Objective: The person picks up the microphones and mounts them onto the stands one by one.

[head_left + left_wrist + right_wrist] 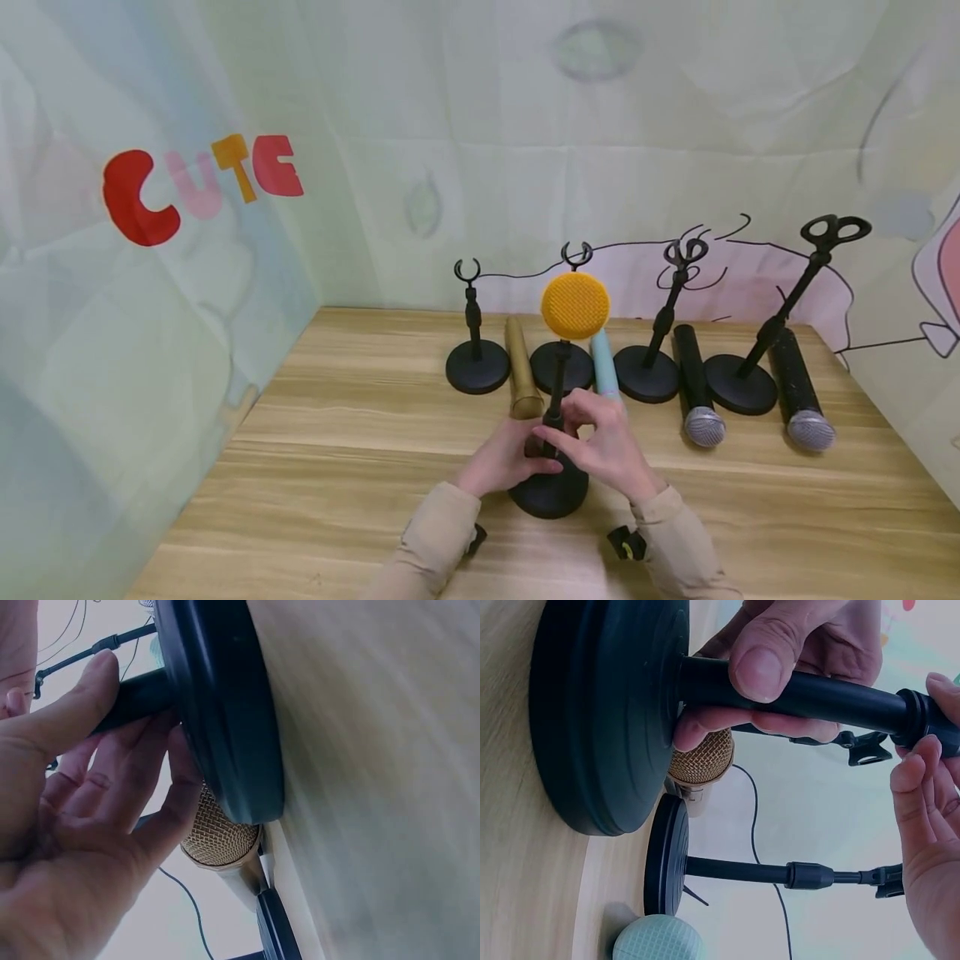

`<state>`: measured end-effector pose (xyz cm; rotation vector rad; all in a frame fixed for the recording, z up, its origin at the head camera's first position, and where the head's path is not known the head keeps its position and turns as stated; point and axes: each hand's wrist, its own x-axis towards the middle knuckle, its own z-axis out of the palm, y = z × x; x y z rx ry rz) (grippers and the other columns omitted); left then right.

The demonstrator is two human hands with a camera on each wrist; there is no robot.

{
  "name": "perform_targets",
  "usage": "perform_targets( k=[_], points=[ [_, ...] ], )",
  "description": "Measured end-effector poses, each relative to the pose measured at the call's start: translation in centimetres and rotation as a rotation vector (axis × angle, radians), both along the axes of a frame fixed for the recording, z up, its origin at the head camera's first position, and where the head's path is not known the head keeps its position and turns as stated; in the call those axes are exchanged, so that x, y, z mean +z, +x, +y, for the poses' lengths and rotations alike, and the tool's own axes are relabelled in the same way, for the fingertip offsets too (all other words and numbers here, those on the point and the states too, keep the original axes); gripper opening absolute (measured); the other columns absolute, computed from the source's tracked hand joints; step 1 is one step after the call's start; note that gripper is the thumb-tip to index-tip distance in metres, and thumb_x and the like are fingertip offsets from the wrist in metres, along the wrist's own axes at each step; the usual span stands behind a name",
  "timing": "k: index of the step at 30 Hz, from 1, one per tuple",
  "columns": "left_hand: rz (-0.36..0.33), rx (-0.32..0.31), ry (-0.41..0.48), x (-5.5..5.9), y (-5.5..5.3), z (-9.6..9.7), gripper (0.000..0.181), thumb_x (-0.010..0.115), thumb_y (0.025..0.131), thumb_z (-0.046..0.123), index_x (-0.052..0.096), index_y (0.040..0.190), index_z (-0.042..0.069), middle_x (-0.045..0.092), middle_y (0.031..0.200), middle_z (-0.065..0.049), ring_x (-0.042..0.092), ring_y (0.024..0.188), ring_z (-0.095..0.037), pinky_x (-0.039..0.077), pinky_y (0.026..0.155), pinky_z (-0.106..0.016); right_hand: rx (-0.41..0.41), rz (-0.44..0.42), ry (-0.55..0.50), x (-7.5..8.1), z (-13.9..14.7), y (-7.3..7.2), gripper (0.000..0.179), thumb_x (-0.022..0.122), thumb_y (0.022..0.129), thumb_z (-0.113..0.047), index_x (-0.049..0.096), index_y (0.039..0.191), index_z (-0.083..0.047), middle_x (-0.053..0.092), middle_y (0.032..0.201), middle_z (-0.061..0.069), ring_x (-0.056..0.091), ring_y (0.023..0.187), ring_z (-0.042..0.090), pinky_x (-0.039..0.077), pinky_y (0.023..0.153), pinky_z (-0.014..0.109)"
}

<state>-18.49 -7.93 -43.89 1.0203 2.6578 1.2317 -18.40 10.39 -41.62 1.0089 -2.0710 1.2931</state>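
A black microphone stand [550, 501] with a round base stands upright in front of me, both hands on it. My left hand [504, 459] grips the lower pole just above the base; its thumb lies along the pole [847, 701] in the right wrist view. Higher up, my right hand [606, 443] pinches the collar [915, 724] between thumb and fingers. A round yellow head [575, 306] with a grid texture tops the stand, hiding whatever is behind it. Close behind the base lies a gold microphone [522, 375], its mesh head towards me.
Behind stand more black stands: one at left [477, 367], one behind the yellow head [577, 257], two with looped holders [649, 373] [741, 385] at right. Between them lie a light-blue microphone [604, 367] and two black microphones [692, 367] [797, 375]. A printed cloth [420, 125] hangs behind.
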Motion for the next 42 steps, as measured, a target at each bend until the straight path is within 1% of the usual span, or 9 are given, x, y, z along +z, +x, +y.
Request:
perform_targets(
  k=[9,13,17,21,27,30,33,36,42],
  points=[
    [-0.025,-0.012,0.007,-0.2,-0.2,0.0,0.034,0.079,0.087,0.014,0.063,0.117,0.009,0.071,0.1,-0.007,0.061,0.078,-0.012,0.049,0.073,-0.018,0.018,0.014,0.006,0.0,0.0,0.1,0.033,0.086,0.072,0.002,0.058,0.076,-0.014,0.052,0.065,0.0,0.05,0.058,0.01,0.043,0.055,0.016],
    [-0.031,-0.026,0.022,-0.2,-0.3,0.1,0.035,0.079,0.087,0.012,0.064,0.118,0.009,0.069,0.095,-0.007,0.057,0.075,-0.008,0.049,0.071,-0.017,0.021,-0.061,0.038,0.1,0.2,0.1,0.03,0.084,0.078,-0.001,0.058,0.076,-0.016,0.051,0.068,-0.003,0.049,0.062,0.007,0.043,0.058,0.018],
    [-0.042,-0.031,0.034,-0.3,-0.3,0.0,0.029,0.079,0.087,0.012,0.067,0.113,0.008,0.07,0.09,-0.008,0.059,0.073,-0.005,0.049,0.07,-0.016,0.082,-0.161,0.029,0.0,0.3,0.2,0.017,0.079,0.084,0.0,0.069,0.091,-0.012,0.058,0.075,-0.002,0.051,0.067,0.007,0.047,0.061,0.021],
    [-0.037,-0.042,0.042,-0.4,-0.4,0.0,0.03,0.079,0.087,0.012,0.067,0.114,0.008,0.072,0.091,-0.008,0.063,0.075,-0.006,0.051,0.072,-0.016,0.129,-0.207,0.015,-0.2,0.5,0.2,0.019,0.073,0.087,0.004,0.071,0.104,-0.005,0.066,0.086,0.004,0.053,0.073,0.007,0.051,0.068,0.023],
    [-0.046,-0.031,0.036,-0.4,-0.3,0.0,0.033,0.079,0.087,0.013,0.066,0.117,0.008,0.073,0.088,-0.008,0.067,0.079,-0.012,0.053,0.075,-0.019,0.187,-0.274,0.044,0.0,1.0,0.4,0.013,0.066,0.093,0.001,0.07,0.104,-0.005,0.071,0.103,0.012,0.062,0.096,0.005,0.056,0.086,0.025],
    [-0.049,-0.028,0.029,-0.3,-0.3,0.1,0.037,0.079,0.088,0.013,0.063,0.121,0.009,0.074,0.088,-0.009,0.069,0.081,-0.016,0.054,0.077,-0.021,0.21,-0.332,0.059,0.3,1.2,0.4,0.017,0.063,0.096,0.0,0.07,0.111,-0.002,0.071,0.114,0.017,0.064,0.105,0.005,0.055,0.09,0.025],
    [-0.051,-0.025,0.015,-0.2,-0.4,0.1,0.045,0.078,0.088,0.014,0.06,0.129,0.009,0.074,0.089,-0.009,0.069,0.081,-0.017,0.054,0.078,-0.022,0.219,-0.375,0.061,0.4,1.2,0.5,0.024,0.062,0.097,-0.002,0.066,0.12,0.003,0.071,0.114,0.019,0.063,0.097,0.004,0.055,0.086,0.025],
    [-0.055,-0.022,0.006,-0.1,-0.3,0.1,0.049,0.078,0.088,0.015,0.058,0.133,0.009,0.074,0.088,-0.008,0.066,0.079,-0.014,0.053,0.077,-0.022,0.22,-0.391,0.05,0.3,1.3,0.5,0.028,0.064,0.096,-0.002,0.064,0.124,0.004,0.072,0.102,0.015,0.058,0.083,0.005,0.051,0.078,0.024],
    [-0.041,-0.025,0.017,-0.2,-0.4,0.1,0.033,0.079,0.088,0.016,0.066,0.117,0.009,0.071,0.095,-0.007,0.06,0.079,-0.012,0.05,0.075,-0.019,0.139,-0.316,0.016,0.0,0.6,0.3,0.025,0.077,0.087,-0.004,0.069,0.11,-0.01,0.066,0.091,0.004,0.054,0.076,0.016,0.045,0.066,0.028]
  ],
)
